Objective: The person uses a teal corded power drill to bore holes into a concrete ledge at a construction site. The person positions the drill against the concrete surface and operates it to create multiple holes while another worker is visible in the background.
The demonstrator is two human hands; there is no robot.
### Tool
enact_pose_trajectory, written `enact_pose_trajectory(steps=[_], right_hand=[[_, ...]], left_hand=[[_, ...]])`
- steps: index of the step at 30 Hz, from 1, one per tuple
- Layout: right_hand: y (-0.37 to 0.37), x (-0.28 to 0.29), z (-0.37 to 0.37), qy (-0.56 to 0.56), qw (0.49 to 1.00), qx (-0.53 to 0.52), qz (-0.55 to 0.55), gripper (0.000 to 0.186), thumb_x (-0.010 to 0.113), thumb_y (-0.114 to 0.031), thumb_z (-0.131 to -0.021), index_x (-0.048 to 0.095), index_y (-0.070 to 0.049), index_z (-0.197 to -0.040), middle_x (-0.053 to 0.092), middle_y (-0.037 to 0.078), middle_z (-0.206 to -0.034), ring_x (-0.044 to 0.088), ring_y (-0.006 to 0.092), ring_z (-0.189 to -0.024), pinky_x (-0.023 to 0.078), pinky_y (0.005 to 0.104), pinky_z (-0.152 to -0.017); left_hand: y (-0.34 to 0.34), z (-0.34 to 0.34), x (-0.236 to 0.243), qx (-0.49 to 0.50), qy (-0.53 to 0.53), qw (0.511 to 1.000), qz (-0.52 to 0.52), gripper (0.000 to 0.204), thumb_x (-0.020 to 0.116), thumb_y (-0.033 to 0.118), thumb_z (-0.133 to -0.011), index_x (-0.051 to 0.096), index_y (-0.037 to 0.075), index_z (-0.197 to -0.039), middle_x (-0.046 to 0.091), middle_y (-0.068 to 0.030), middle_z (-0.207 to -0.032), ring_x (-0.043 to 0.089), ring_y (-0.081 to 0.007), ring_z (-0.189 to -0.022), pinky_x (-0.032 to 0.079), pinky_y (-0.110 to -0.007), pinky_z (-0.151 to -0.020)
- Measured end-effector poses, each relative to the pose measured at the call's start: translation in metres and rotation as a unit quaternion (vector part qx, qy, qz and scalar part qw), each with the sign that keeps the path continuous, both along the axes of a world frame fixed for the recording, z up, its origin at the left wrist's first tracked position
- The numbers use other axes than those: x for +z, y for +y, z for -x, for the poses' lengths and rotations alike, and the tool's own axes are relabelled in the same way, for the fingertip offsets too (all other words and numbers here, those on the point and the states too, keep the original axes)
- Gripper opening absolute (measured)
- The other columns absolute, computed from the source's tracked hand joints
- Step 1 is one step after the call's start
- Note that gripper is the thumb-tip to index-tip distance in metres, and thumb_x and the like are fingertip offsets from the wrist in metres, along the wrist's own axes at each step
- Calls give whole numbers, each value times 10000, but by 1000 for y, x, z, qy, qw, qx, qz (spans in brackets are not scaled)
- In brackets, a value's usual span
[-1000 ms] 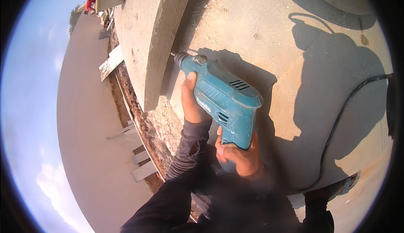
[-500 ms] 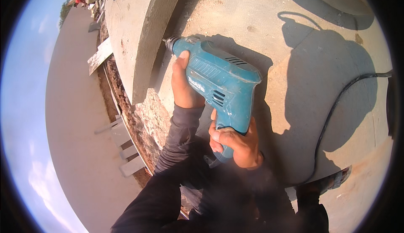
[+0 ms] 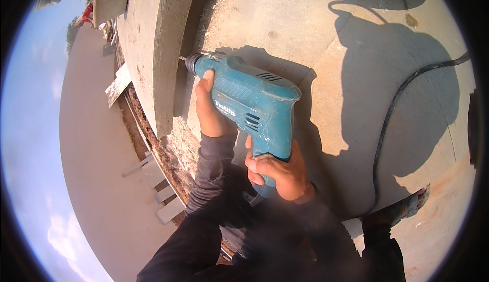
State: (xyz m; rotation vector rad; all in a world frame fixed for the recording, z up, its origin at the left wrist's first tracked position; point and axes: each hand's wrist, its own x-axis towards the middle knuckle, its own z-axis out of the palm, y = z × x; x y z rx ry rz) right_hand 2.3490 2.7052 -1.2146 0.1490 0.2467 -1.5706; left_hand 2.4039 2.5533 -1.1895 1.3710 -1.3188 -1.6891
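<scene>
Teal drill (image 3: 257, 91) sat just right of curved concrete slab (image 3: 168, 52), bit (image 3: 183, 58) at its edge; any hole hidden, so couldn't tell progress. Left hand (image 3: 211, 111) grip clamped on drill's front, right hand (image 3: 280, 175) wrapped round handle (image 3: 276, 142).

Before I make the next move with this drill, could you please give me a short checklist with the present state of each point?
Left hand supports the drill behind its chuck: ok.
Right hand wraps the handle: ok.
Bit touching the slab: cannot tell; the contact is too small to see.
Cord away from the bit: ok, it lies to the right.
Trigger released: cannot tell, the right hand hides it.
Hands gloved: not ok, both are bare.
</scene>
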Motion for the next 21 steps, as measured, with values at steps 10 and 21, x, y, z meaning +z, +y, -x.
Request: enact_pose_trajectory(steps=[10,21], right_hand=[[-18,-7,-7,8,1000,20,23,170,596,-70,-774,529,18,-904,514,56,-606,502,125,-507,408,276,-493],[-22,-11,-2,22,999,-21,23,170,583,-78,-776,536,35,-893,509,57,-584,493,122,-481,403,276,-473]], left_hand=[[-21,-20,-5,-69,33,997,30,441,422,396,-941,543,28,-1153,607,-92,-1086,580,-199,-997,460,-330,-864],[-28,-13,-9,-55,14,998,31,431,368,403,-969,538,48,-1146,605,-59,-1093,567,-174,-1009,437,-321,-894]])
